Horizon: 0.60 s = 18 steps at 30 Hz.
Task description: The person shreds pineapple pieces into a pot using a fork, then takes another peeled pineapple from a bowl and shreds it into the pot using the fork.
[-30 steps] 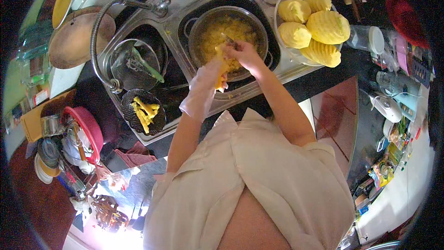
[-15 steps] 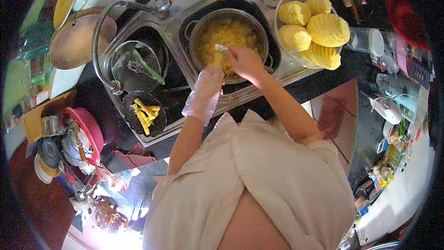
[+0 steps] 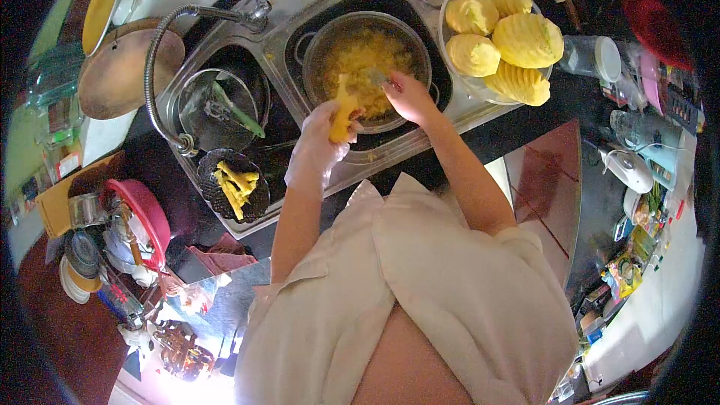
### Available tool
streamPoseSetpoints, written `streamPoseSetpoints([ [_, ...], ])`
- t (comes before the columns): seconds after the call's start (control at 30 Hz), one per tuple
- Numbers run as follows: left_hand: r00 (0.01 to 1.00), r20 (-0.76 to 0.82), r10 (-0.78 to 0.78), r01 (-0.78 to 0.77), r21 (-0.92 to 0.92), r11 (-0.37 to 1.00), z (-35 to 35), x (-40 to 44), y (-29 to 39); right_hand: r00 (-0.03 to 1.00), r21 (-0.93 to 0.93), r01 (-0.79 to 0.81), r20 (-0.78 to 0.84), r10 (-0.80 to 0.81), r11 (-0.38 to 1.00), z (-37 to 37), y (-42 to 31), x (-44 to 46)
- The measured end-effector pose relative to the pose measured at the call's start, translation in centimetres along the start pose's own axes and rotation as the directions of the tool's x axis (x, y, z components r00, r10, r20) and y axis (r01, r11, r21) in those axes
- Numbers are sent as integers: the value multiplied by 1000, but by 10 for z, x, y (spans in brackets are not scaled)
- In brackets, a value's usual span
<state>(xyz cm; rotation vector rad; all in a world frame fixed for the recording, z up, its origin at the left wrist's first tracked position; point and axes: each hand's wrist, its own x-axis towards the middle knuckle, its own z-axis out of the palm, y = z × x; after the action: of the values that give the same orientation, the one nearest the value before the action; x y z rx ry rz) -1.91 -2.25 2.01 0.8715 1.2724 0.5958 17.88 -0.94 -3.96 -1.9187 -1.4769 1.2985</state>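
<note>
My left hand (image 3: 315,141), in a clear plastic glove, is closed round a long yellow pineapple core (image 3: 343,109) that stands tilted over the near edge of a metal pot (image 3: 429,60). My right hand (image 3: 412,97), bare, grips a small knife (image 3: 377,76) whose short grey blade points left, apart from the core. Chopped pineapple (image 3: 367,52) fills the pot below both hands. To the right, a bowl (image 3: 480,90) holds several peeled whole pineapples (image 3: 529,40). Several cut cores (image 3: 237,186) lie on a dark patterned plate (image 3: 214,165) at the left.
The pot sits in the right basin of a steel sink (image 3: 281,52). A flexible faucet (image 3: 154,67) arches over the left basin, where a glass lid (image 3: 199,109) and a green-handled tool (image 3: 244,118) lie. A pink basin (image 3: 154,210) of dishes stands at the left.
My left hand has drawn back left and raised the core, now more upright and in plain view. My right hand has moved slightly right, and the knife has parted from the core.
</note>
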Motion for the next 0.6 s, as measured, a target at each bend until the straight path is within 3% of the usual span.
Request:
streamPoseSetpoints([
  [0.03,990,-5,138,-135,158,978,-1,1,-1,1000,73,10,16,-11,997,-2,1,-3],
  [0.07,1000,-12,-15,12,-194,981,-5,7,-7,1000,76,5,19,-7,997,-2,2,-6],
  [0.13,987,34,-160,154,-519,841,-3,8,-7,995,274,-69,94,45,959,-6,0,-10],
  [0.2,945,-24,-327,246,-608,755,5,8,-2,998,319,13,60,-34,948,-5,-12,-22],
  [0.27,919,9,-393,331,-558,761,8,7,13,993,360,95,25,-111,928,2,-22,-29],
  [0.33,889,36,-457,411,-506,759,9,8,13,986,217,102,110,-128,971,12,-25,-29],
  [0.4,934,102,-341,337,-560,757,13,9,9,990,243,84,93,-109,966,16,-29,-27],
  [0.43,936,98,-339,333,-563,756,14,7,12,988,137,146,33,-152,980,11,-36,-29],
  [0.47,930,68,-362,349,-480,805,14,4,15,980,30,197,-23,-196,980,10,-41,-32],
  [0.53,924,39,-380,364,-389,846,13,-1,18,970,47,242,-33,-241,969,14,-42,-34],
  [0.6,972,21,-234,232,-246,941,9,-4,13,957,63,288,-39,-286,955,14,-43,-36],
])
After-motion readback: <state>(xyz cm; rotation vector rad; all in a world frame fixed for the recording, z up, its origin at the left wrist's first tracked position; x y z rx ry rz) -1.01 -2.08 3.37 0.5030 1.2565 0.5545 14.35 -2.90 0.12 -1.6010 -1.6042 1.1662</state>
